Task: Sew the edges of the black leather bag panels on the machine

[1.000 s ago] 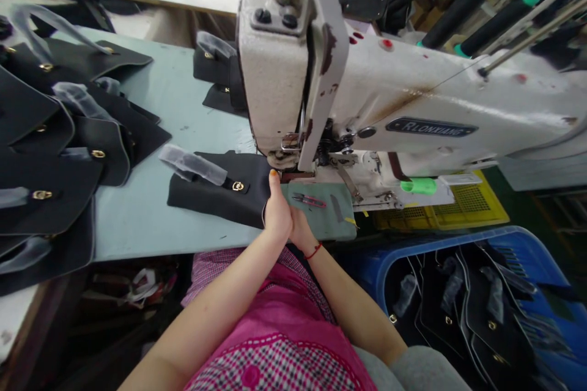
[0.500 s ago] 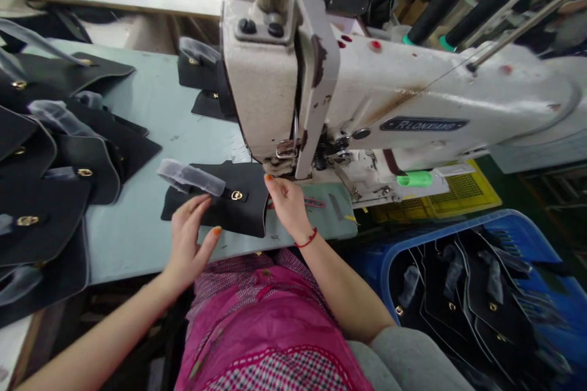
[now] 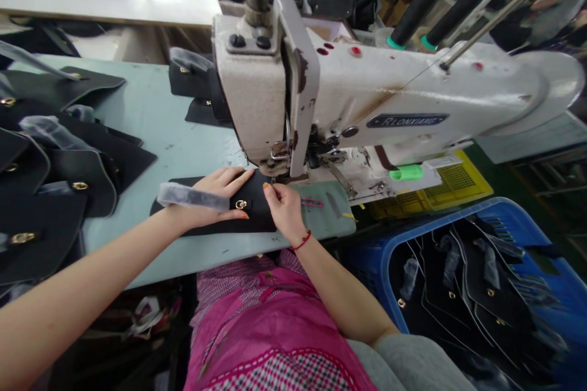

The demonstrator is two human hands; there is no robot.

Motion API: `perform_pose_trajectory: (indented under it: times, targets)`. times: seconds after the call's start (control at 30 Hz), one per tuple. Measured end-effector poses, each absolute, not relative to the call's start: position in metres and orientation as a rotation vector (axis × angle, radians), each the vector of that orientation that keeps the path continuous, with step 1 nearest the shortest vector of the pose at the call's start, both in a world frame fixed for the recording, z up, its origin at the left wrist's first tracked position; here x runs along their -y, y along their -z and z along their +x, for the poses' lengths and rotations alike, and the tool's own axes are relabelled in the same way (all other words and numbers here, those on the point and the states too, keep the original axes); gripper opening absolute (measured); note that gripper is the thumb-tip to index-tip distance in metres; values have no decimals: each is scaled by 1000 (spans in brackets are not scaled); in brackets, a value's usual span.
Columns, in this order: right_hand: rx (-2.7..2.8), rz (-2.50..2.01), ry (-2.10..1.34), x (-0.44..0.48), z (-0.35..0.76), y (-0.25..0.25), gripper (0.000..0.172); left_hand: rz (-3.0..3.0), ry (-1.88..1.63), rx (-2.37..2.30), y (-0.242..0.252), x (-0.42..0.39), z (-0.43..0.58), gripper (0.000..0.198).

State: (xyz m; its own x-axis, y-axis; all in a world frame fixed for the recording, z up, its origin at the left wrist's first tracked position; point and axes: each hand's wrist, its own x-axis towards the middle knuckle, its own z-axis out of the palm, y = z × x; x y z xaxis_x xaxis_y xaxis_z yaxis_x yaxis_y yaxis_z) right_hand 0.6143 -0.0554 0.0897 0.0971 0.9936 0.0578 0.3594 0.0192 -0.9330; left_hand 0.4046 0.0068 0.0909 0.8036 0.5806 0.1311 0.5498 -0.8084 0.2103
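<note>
A black leather bag panel [image 3: 260, 212] lies under the head of the sewing machine [image 3: 254, 85]. It carries a gold clasp [image 3: 241, 204] and a strap wrapped in clear plastic [image 3: 192, 195]. My left hand [image 3: 220, 184] rests flat on the panel, fingers stretched toward the needle area, passing beneath the strap loop. At the panel's right edge, beside the presser foot, my right hand [image 3: 285, 211] pinches the leather between thumb and fingers. The needle itself is hard to make out. A small pink-handled tool [image 3: 312, 201] lies just right of my right hand.
Several similar black bag pieces [image 3: 98, 180] are piled on the left of the pale green table [image 3: 137, 238]. Two more lie behind the machine head. A blue basket [image 3: 389, 256] of black pieces stands at the lower right, near a yellow crate [image 3: 472, 180].
My left hand has moved up and right onto the panel, sliding under the strap. The panel has shifted slightly right, and my right hand now pinches its edge. The view has shifted a little.
</note>
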Motion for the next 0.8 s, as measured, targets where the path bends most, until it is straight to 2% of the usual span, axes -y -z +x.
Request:
perform_pose_trajectory:
  times: [0.3,0.47,0.6,0.8]
  targets:
    - [1469,-1445,-1085,44,636,-91,47,2719,-187,-1322,-116,33,429,96]
    - [1522,-1406,-1122,36,641,-95,49,2629,-354,-1410,-110,42,433,88]
    - [1560,-1397,-1041,40,642,-97,47,2427,-680,-1415,-90,58,431,72]
    - [1643,-1353,-991,62,650,-93,41,2265,-1031,-1373,-65,75,430,34]
